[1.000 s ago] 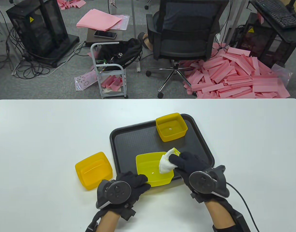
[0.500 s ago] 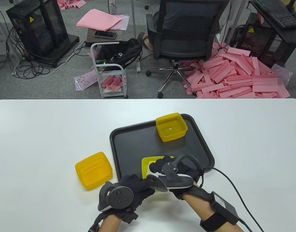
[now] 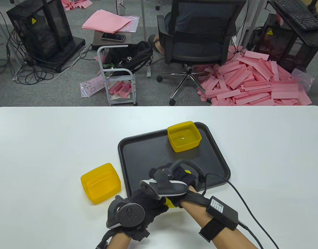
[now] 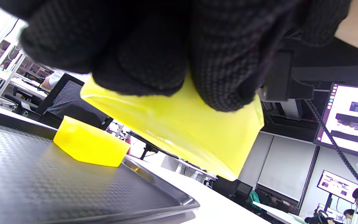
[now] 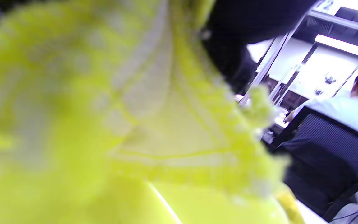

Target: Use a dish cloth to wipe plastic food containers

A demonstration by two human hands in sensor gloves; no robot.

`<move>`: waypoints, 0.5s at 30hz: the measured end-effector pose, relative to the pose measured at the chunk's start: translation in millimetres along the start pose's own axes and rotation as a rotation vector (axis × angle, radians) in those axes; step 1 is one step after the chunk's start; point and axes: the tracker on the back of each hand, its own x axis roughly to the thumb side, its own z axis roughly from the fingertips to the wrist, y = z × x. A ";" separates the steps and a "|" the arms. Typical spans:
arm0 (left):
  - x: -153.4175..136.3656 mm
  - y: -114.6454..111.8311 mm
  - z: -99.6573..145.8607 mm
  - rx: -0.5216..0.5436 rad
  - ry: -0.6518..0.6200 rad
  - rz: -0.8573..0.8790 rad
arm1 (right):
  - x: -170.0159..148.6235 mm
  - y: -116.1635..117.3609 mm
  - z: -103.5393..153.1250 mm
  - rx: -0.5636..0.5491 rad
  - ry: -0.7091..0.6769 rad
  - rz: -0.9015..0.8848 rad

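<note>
Hands meet over the black tray's [image 3: 133, 155] near edge: my left hand [image 3: 138, 207] grips a tilted yellow plastic container [image 4: 179, 124]; my right hand [image 3: 174, 179] presses a yellow-white dish cloth [image 5: 135, 124] inside.

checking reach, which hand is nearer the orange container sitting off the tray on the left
Left. The left hand sits just right of the orange container, gripping the yellow container. The right hand is farther right, over the tray.

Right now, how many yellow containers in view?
3. One at the tray's far corner; one on the table left of the tray; one held by the left hand, mostly hidden under the right hand.
</note>
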 end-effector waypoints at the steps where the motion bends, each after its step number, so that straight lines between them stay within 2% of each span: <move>1: 0.1 0.8 0.2 0.005 -0.004 0.012 | -0.5 -0.3 -2.7 0.009 0.016 0.012; 15: -5.4 5.9 2.3 0.052 0.038 -0.003 | -14.7 17.5 -5.1 0.026 0.125 0.171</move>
